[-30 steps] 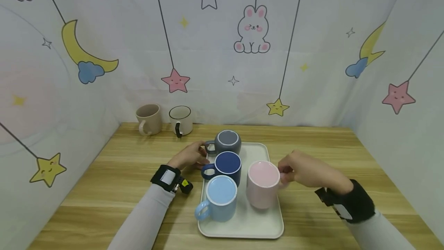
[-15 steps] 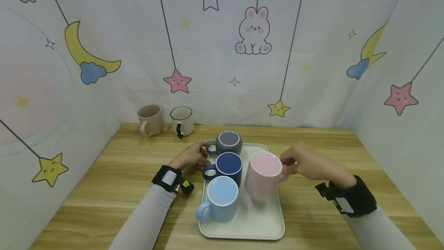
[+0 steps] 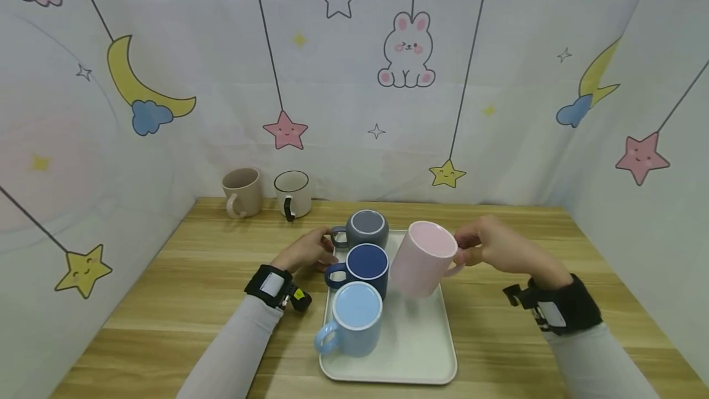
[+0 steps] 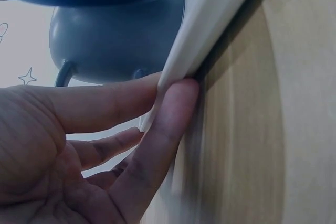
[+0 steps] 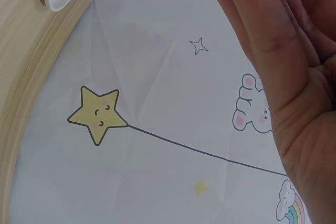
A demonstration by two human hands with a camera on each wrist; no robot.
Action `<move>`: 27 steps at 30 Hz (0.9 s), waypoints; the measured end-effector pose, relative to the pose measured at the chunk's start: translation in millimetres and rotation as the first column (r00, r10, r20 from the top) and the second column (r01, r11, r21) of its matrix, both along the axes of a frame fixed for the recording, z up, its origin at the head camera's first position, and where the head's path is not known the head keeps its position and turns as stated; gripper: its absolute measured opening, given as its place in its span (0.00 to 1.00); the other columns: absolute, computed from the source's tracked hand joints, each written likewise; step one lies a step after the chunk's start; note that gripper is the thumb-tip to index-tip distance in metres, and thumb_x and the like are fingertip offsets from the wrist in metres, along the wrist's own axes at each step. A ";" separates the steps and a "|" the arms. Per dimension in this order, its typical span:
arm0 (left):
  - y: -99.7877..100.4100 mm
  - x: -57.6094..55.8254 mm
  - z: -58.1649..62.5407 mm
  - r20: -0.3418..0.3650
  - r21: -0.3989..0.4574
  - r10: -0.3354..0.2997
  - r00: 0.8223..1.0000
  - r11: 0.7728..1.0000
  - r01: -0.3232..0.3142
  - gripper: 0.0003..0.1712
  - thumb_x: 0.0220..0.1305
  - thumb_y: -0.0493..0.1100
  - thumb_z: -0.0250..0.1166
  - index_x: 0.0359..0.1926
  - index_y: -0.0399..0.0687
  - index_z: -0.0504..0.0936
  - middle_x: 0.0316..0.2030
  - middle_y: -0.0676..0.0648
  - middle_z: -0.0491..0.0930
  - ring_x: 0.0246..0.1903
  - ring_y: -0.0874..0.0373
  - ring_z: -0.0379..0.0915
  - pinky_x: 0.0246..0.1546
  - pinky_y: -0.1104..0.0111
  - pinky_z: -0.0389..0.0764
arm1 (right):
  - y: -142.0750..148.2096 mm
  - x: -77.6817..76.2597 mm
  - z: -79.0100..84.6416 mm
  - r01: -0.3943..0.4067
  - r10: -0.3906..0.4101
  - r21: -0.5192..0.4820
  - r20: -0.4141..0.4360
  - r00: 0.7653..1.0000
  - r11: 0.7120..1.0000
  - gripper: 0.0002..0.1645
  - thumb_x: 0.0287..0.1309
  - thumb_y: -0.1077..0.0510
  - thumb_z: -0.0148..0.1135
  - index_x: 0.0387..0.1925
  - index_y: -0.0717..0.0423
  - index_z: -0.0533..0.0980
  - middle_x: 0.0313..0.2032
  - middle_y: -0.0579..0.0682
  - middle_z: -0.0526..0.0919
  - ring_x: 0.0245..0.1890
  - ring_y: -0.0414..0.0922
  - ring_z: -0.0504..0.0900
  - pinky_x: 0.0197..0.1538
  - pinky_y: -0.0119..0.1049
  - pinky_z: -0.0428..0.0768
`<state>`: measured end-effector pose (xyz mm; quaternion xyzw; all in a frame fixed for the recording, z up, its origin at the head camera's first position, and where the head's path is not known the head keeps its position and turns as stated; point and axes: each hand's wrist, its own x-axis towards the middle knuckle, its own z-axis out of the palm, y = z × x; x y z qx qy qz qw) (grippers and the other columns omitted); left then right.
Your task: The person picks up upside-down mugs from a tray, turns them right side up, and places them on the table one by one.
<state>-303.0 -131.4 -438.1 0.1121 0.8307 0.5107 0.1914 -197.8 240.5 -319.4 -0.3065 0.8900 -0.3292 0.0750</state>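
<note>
In the head view, my right hand (image 3: 501, 248) grips the handle of a pink mug (image 3: 421, 266). The mug is tilted and raised over the right side of a cream tray (image 3: 410, 359). My left hand (image 3: 304, 252) pinches the tray's left rim between thumb and index finger, as the left wrist view shows at the rim (image 4: 191, 30). Along the tray's left side stand a grey mug (image 3: 368, 226), a navy mug (image 3: 368, 263) and a light blue mug (image 3: 357, 319), apparently upside down, handles to the left. Only a sliver of pink shows in the right wrist view.
At the back left of the wooden table (image 3: 194, 276) stand a beige mug (image 3: 245, 194) and a white mug (image 3: 296, 197) with a black rim and handle, both upright. A printed curtain (image 3: 343, 79) closes off the back and sides.
My right hand has lifted the pink mug up and away toward the back of the tray, tilting it more. The left hand has stayed at the tray's rim.
</note>
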 end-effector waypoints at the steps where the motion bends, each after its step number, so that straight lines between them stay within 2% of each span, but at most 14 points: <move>1: 0.0 0.2 0.3 -0.003 0.001 -0.003 1.000 1.000 0.003 0.31 0.56 0.27 0.68 0.61 0.37 0.68 0.45 0.37 0.73 0.36 0.52 0.77 0.35 0.63 0.86 | 1.2 -0.1 0.6 0.001 -0.001 -0.008 0.007 1.000 1.000 0.06 0.55 0.68 0.67 0.33 0.55 0.84 0.31 0.47 0.85 0.31 0.44 0.83 0.37 0.35 0.85; 8: 0.3 0.4 0.9 -0.003 0.011 -0.005 1.000 1.000 0.005 0.32 0.56 0.27 0.68 0.61 0.37 0.68 0.45 0.37 0.73 0.35 0.52 0.76 0.35 0.63 0.86 | 7.8 -2.6 3.3 0.057 -0.050 -0.098 0.070 0.996 0.994 0.15 0.58 0.67 0.65 0.48 0.65 0.81 0.40 0.53 0.86 0.39 0.46 0.86 0.41 0.37 0.86; 12: 0.0 0.6 0.6 -0.005 0.010 0.001 1.000 1.000 -0.001 0.31 0.56 0.27 0.68 0.60 0.37 0.68 0.44 0.37 0.73 0.35 0.51 0.76 0.35 0.63 0.86 | 8.2 -7.9 3.5 0.065 -0.052 -0.190 0.072 0.996 0.980 0.16 0.58 0.67 0.65 0.49 0.68 0.79 0.41 0.58 0.86 0.39 0.48 0.86 0.42 0.40 0.86; 16: -0.1 1.6 0.4 -0.005 0.011 0.004 1.000 1.000 -0.004 0.31 0.56 0.27 0.68 0.60 0.37 0.68 0.45 0.37 0.73 0.35 0.51 0.77 0.35 0.63 0.86 | 7.9 -15.9 0.8 0.088 -0.062 -0.287 0.097 0.993 0.954 0.17 0.59 0.67 0.64 0.51 0.68 0.79 0.44 0.59 0.85 0.41 0.51 0.86 0.44 0.42 0.86; 20: 0.1 2.4 -0.7 -0.008 0.024 -0.007 1.000 1.000 0.007 0.31 0.56 0.27 0.68 0.60 0.35 0.68 0.45 0.36 0.73 0.35 0.51 0.76 0.36 0.61 0.86 | 7.8 -21.6 -2.1 0.113 -0.076 -0.347 0.116 0.990 0.931 0.18 0.62 0.65 0.63 0.53 0.68 0.77 0.46 0.60 0.84 0.43 0.52 0.86 0.46 0.43 0.85; 27: -0.3 0.8 -1.0 -0.009 0.020 -0.002 1.000 1.000 0.002 0.30 0.56 0.27 0.68 0.59 0.37 0.68 0.44 0.37 0.73 0.35 0.51 0.77 0.35 0.63 0.86 | 1.2 -28.2 -6.2 0.120 -0.087 -0.429 0.095 0.992 0.895 0.19 0.62 0.63 0.64 0.52 0.70 0.77 0.43 0.61 0.85 0.41 0.53 0.86 0.45 0.43 0.85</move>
